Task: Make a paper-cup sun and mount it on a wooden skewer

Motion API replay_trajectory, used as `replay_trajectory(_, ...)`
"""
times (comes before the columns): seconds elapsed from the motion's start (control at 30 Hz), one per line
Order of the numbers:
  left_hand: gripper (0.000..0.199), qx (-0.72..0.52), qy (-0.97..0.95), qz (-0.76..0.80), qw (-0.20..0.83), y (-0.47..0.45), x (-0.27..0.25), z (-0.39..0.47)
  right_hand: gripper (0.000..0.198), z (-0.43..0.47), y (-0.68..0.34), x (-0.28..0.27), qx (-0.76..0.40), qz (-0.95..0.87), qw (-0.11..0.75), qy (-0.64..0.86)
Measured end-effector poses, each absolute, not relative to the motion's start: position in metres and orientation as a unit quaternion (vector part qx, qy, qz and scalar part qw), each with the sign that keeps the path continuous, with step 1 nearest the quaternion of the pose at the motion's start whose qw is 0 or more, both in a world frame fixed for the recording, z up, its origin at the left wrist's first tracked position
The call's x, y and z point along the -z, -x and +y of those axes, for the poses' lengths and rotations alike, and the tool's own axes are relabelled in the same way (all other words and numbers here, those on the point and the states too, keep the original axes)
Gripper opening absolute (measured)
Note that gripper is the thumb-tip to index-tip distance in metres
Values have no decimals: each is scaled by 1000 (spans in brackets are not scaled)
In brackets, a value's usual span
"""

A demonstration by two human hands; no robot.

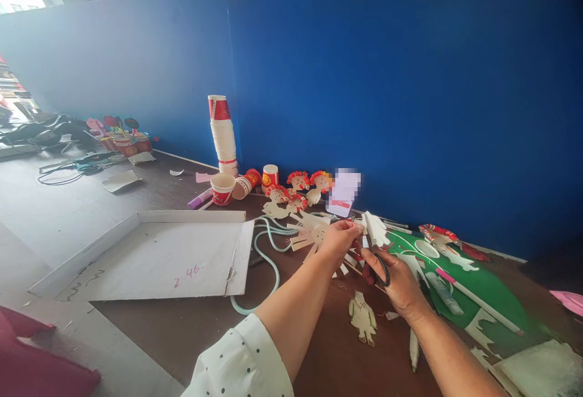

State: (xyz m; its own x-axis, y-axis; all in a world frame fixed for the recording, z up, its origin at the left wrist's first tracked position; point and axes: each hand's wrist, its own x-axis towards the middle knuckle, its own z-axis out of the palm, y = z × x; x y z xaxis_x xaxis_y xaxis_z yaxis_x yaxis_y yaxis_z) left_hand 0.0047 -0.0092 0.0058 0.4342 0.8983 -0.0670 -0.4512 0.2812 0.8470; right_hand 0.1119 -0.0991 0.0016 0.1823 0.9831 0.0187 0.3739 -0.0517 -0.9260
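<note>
My left hand (340, 239) pinches a white paper cutout (376, 229) by its near edge. In my right hand (399, 281) is a pair of scissors with a dark handle (386, 273), its blades up against the paper; whether they are apart is hard to make out. Just beyond my left wrist lies a paper head (319, 235) with a drawn face and fringe-like strips around it. Below the hands, a small paper body figure (363, 318) rests flat on the brown table. Paper scraps are scattered under the scissors.
A shallow white cardboard tray (122, 263) sits at left, near a pale cable (277, 263). Behind stand a tall stack of paper cups (223, 136), several red-fringed paper figures (298, 181) and a blue partition (387, 81). A green sheet (492, 281) carries a pink-capped pen (483, 303).
</note>
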Motion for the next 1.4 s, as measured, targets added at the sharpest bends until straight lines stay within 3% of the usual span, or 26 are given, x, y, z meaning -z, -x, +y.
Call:
replay_trajectory(0.77,26,-446,-393,274,756,-3,-9,-10,47,-99,-114,1,-316,-545,423,651)
replay_trajectory(1.03,24,-445,-400,266,756,-3,-7,-9,40,-100,-113,-1,-322,-544,418,652)
replay_trajectory(1.4,27,-435,-414,244,761,-7,-3,-9,39,-99,-111,-3,-363,-492,461,643)
